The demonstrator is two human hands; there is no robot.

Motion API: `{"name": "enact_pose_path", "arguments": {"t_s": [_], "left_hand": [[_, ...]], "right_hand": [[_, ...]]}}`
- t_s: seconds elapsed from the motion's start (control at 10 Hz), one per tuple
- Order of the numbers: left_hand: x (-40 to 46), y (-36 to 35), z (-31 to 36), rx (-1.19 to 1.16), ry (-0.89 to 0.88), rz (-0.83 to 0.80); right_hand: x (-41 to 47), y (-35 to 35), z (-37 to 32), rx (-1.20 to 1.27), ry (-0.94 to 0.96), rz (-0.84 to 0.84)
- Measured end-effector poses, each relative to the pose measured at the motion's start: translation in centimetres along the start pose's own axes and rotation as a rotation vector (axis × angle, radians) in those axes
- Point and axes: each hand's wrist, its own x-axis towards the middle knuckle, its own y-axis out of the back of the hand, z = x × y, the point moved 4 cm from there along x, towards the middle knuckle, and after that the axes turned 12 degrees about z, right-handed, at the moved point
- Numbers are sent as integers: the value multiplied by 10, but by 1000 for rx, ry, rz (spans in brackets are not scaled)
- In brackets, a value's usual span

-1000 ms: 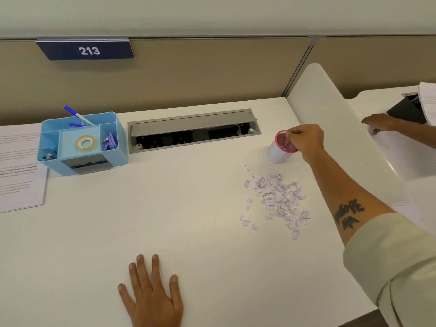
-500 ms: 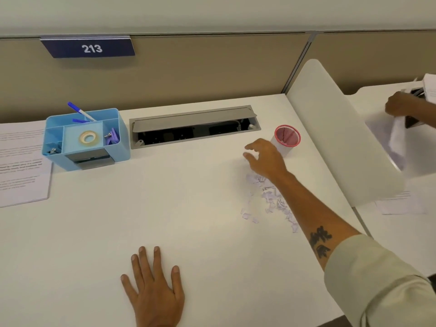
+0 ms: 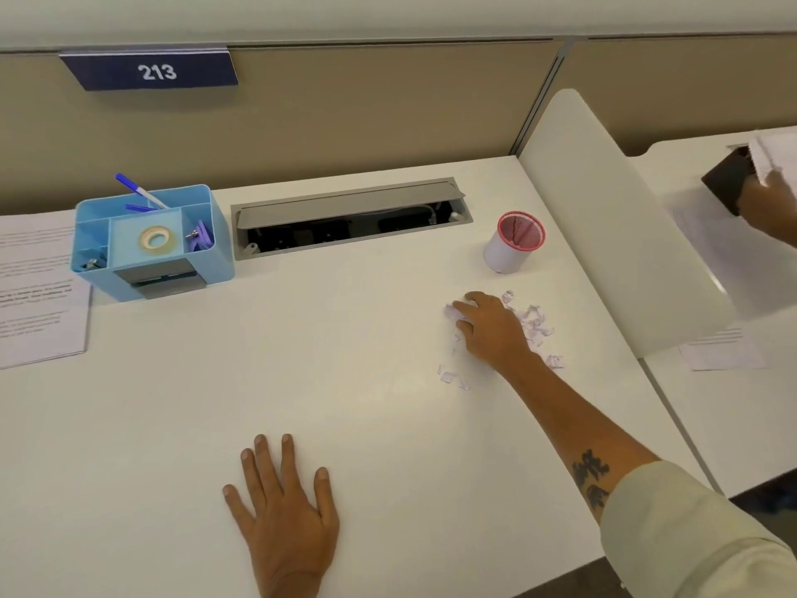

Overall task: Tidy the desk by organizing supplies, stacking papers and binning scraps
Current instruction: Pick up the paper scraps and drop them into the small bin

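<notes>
A pile of small pale purple paper scraps (image 3: 537, 323) lies on the white desk (image 3: 345, 381), right of centre. My right hand (image 3: 491, 330) rests palm down on the pile, fingers curled onto some scraps; much of the pile is hidden under it. Just behind stands a small white cup with a red rim (image 3: 504, 252), upright, with scraps inside. My left hand (image 3: 282, 507) lies flat on the desk near the front edge, fingers spread, holding nothing.
A blue desk organizer (image 3: 215, 252) at the back left holds a tape roll (image 3: 157, 239), a blue pen (image 3: 138, 189) and clips. Printed papers (image 3: 34, 291) lie at the left edge. A grey cable tray (image 3: 349, 217) is open. Beyond a white divider (image 3: 612, 235), another person's hand (image 3: 767, 205) handles papers.
My right hand left the cup's rim, swung back toward me and came down onto the scrap pile. My left hand stayed flat. The other person's hand moved at the far right.
</notes>
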Motion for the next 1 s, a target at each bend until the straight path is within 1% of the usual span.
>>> {"name": "enact_pose_path", "arguments": {"t_s": [0.1,0.2,0.3,0.4,0.5,0.7,0.9,1.0], "left_hand": [[0,1,0,0,-1,3],[0,1,0,-1,-1,6],[0,1,1,-2,0,4],[0,1,0,10,0,-8],[-1,1,-1,15,1,-13],[-1,3,0,12,0,-1],[-1,4,0,1,1,-1],[-1,4,0,-2,1,1]], "right_hand": [[-3,9,8,-38,-35,84],[-7,17,16,-167,-182,8],[-9,14,21,-208,-289,-145],[-10,11,16,-146,-342,-246],[-12,11,8,-117,-277,-135],[-15,8,5,-77,-214,-26],[-14,5,5,-80,-239,-46],[-16,3,9,-43,-290,-58]]}}
